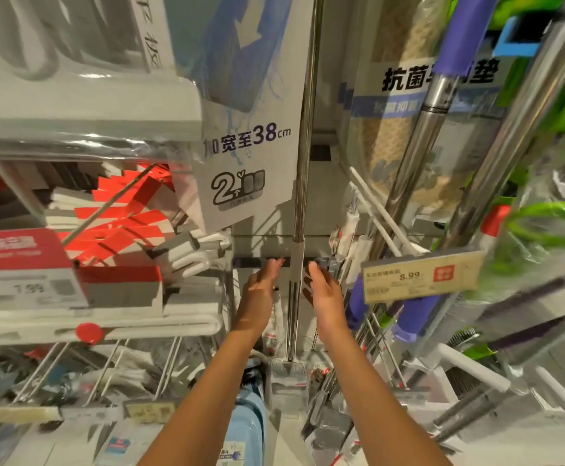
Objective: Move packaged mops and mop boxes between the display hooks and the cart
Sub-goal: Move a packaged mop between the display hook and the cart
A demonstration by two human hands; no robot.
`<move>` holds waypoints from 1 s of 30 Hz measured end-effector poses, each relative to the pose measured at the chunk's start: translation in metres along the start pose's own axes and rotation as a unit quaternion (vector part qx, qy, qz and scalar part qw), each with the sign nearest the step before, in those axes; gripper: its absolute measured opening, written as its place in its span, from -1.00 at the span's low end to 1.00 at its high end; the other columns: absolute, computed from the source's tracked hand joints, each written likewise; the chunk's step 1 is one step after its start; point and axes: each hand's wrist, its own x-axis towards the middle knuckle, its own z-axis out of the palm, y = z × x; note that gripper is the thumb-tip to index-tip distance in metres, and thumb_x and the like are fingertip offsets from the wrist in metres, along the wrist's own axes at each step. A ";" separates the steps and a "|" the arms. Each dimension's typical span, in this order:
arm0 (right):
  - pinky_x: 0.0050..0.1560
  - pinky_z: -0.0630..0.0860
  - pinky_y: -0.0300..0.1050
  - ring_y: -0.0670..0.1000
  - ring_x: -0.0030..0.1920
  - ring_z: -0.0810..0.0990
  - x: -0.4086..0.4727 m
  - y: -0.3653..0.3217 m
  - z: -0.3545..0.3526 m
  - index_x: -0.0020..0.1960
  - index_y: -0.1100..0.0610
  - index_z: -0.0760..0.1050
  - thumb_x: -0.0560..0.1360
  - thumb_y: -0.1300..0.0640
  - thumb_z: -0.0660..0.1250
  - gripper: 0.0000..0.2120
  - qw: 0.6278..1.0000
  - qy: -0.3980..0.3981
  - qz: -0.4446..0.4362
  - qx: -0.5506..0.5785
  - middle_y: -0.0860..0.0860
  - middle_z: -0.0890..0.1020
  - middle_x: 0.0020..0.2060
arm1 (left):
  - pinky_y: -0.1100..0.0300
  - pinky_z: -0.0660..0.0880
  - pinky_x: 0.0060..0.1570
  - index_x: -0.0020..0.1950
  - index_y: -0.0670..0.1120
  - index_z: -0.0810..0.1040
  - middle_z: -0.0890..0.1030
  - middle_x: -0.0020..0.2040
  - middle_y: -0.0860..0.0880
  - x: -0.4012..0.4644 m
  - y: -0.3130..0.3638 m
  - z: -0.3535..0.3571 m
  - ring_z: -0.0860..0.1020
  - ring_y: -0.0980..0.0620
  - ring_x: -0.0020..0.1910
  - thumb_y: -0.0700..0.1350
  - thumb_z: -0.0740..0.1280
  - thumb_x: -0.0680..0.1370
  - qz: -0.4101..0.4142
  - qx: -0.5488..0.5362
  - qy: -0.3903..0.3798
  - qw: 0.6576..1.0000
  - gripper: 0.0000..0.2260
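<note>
The packaged mop [299, 183] is seen hanging upright at centre frame, its steel pole running from twelve o'clock down to a head near six o'clock. The left hand [262, 282] at nine o'clock of the pole and the right hand [321, 287] at three o'clock are held beside it, fingers extended; neither grip is closed and nothing is held. The item is judged light, rigid and long, its pole slippery. Hold is best taken at the grey sleeve [297, 260], with the lower pole steadied against swinging into the price tag [422, 275].

Bright shop light, blurred warped edges, glare on plastic
</note>
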 end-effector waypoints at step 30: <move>0.49 0.28 0.00 -0.05 0.54 0.23 -0.433 -0.048 -0.019 0.52 0.00 0.37 0.53 -0.35 0.12 -0.32 0.812 -0.399 -0.330 -0.269 -0.06 0.33 0.53 | -0.16 0.23 0.51 0.55 -0.03 0.37 0.27 0.59 -0.11 -0.560 -0.004 -0.022 0.19 -0.12 0.59 0.31 0.11 0.59 -0.075 0.458 0.479 0.745 -0.36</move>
